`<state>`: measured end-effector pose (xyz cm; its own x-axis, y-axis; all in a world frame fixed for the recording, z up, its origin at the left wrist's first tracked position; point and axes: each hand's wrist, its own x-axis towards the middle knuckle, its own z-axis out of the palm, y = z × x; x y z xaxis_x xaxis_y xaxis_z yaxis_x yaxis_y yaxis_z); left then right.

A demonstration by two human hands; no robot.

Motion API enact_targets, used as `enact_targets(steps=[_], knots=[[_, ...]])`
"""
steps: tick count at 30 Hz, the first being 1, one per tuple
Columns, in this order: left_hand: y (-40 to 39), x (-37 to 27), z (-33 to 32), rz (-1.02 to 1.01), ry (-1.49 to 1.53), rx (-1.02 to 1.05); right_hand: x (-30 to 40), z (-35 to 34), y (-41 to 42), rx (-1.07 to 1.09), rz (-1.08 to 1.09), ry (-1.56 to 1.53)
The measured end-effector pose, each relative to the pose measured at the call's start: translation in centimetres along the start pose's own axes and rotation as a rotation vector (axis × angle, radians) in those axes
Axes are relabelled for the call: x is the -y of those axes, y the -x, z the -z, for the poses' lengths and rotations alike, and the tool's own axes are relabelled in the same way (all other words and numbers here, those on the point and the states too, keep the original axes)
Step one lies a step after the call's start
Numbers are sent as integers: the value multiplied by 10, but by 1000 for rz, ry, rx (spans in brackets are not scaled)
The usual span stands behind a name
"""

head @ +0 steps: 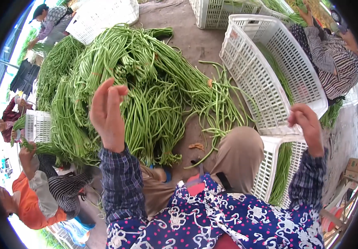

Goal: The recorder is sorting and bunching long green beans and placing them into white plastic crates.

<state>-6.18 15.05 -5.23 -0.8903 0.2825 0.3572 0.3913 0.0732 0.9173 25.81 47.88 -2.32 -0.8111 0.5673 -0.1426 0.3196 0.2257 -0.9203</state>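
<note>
My left hand (109, 115) is raised in front of the heap of long green beans (135, 59), its fingers loosely bent and no object visible in it. Many of the beans lie in bundles, some with thin reddish bands around them. My right hand (308, 127) is raised at the right, fingers curled inward, near the near end of a large white plastic crate (250, 65). Whether anything small is inside those fingers is hidden. Loose long beans (222, 105) spread over the floor between the heap and that crate.
Beside my right knee (241, 158) stands another white crate (264, 168) with long beans inside. More crates (210, 15) stand at the back. Seated co-workers handle beans on the left, one in an orange top (26, 199); another in stripes (338, 65) sits at right.
</note>
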Motion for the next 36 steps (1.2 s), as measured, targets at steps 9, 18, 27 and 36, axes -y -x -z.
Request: enact_targets(steps=[9,18,27,36], knots=[[-14,11,61,61,482,-439,-19,-182,-209,423,116,116],[-22,18,73,-54,379,-433,-91,-319,-393,132,115,47],[-35,35,75,45,371,-481,-72,-407,-476,-104,274,-109],[-28,28,95,25,391,-432,-81,-437,-561,-106,-122,126]])
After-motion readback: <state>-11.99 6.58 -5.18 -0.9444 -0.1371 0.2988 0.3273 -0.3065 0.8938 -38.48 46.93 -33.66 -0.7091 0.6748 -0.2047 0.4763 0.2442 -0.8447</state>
